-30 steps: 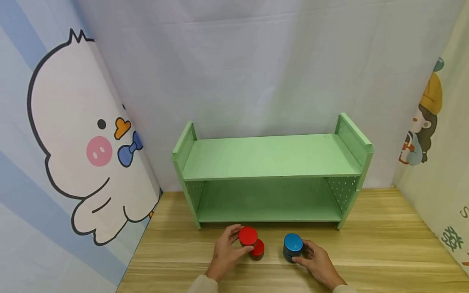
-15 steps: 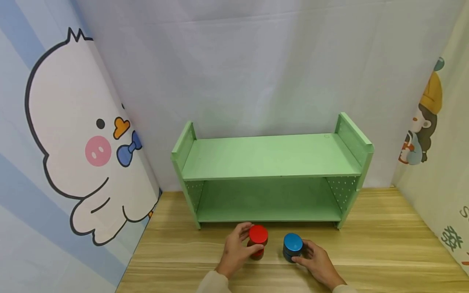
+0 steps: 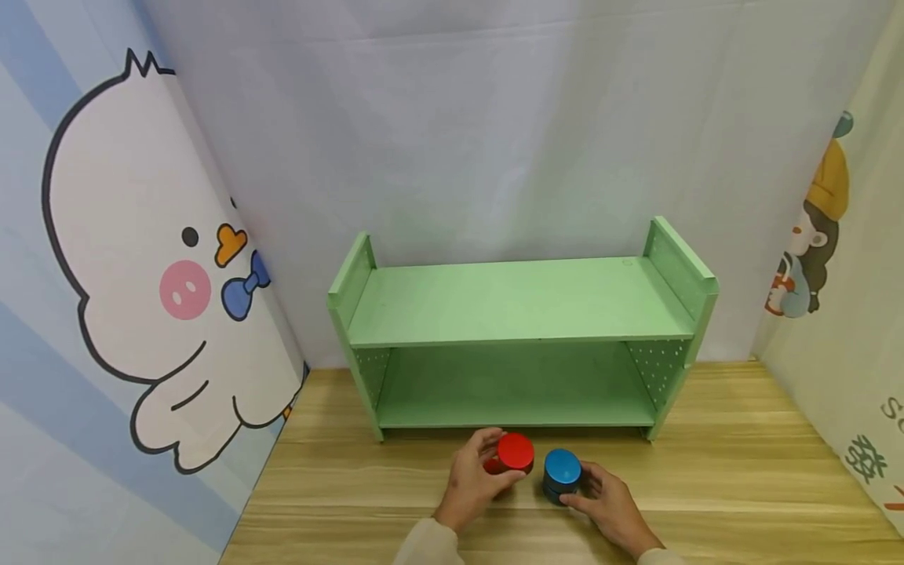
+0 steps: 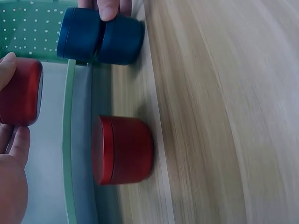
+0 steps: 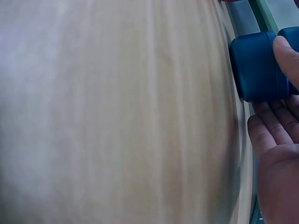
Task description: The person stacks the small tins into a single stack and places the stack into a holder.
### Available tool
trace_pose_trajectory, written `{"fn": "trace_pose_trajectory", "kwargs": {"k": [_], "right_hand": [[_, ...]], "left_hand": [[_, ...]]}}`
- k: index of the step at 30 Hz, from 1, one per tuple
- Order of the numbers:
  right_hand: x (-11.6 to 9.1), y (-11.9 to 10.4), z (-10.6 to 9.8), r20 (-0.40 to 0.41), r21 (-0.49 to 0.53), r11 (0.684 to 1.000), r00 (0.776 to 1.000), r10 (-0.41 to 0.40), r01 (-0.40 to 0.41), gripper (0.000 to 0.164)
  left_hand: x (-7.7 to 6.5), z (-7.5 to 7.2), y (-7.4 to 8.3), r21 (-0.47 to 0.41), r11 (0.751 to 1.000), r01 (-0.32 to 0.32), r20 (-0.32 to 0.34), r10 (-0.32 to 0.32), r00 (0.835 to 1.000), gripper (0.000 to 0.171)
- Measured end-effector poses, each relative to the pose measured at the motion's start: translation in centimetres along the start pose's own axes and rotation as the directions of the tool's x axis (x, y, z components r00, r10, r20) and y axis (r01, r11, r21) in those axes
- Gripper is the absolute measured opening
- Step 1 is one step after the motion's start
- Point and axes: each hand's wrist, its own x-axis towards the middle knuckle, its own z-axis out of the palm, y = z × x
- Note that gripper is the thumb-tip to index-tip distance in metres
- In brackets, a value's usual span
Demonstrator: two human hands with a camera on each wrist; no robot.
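Head view, lower centre: leftmost comes the left grip (image 3: pixel 475 475), spread only to a tin's width, fingers and thumb either side of a raised red tin (image 3: pixel 516 452). A standing red tin (image 4: pixel 128 149) rests on the counter (image 3: pixel 339 486), mostly hidden by that hand here but plain at lower centre of the left wrist view, well apart from the raised one. Just right of the raised tin, an upper blue tin (image 3: pixel 563 466) sits on a lower blue tin (image 4: pixel 122 41), in front of the green shelf (image 3: pixel 523 302). Rightmost, the right grip (image 3: pixel 609 506) is likewise bent to a tin's width and holds the blue pair near its seam; whether it bears on both, I cannot tell.

I judge the step in hand to be placing the raised tin while the blue pair is steadied. The next move calls for a level, gentle lowering; whether onto the blue pair or beside it is unsettled
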Motion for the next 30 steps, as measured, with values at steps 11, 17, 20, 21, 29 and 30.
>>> {"fn": "trace_pose_trajectory", "kwargs": {"k": [11, 17, 20, 21, 29, 30], "right_hand": [[0.2, 0.1, 0.0, 0.004, -0.003, 0.999, 0.999, 0.035, -0.035, 0.062], [0.1, -0.2, 0.0, 0.001, -0.005, 1.000, 1.000, 0.021, -0.021, 0.060], [0.1, -0.3, 0.0, -0.001, -0.005, 1.000, 1.000, 0.016, -0.016, 0.060], [0.1, -0.3, 0.0, -0.002, 0.000, 1.000, 1.000, 0.017, -0.017, 0.059], [0.1, 0.0, 0.0, 0.014, 0.021, 1.000, 1.000, 0.003, -0.004, 0.060], [0.1, 0.0, 0.0, 0.016, 0.021, 1.000, 1.000, 0.000, -0.001, 0.060]], "left_hand": [[0.4, 1.6, 0.4, -0.005, 1.000, -0.003, 0.043, 0.003, 0.999, 0.062], [0.5, 2.3, 0.6, -0.018, 1.000, -0.024, 0.062, 0.025, 0.998, 0.063], [0.6, 2.6, 0.7, -0.012, 1.000, -0.022, 0.070, 0.022, 0.997, 0.063], [0.6, 2.7, 0.7, -0.010, 1.000, -0.020, 0.070, 0.021, 0.997, 0.063], [0.6, 3.6, 0.8, -0.025, 0.999, -0.022, 0.065, 0.023, 0.998, 0.061], [0.6, 3.7, 0.9, -0.031, 0.999, -0.017, 0.067, 0.019, 0.998, 0.061]]}}
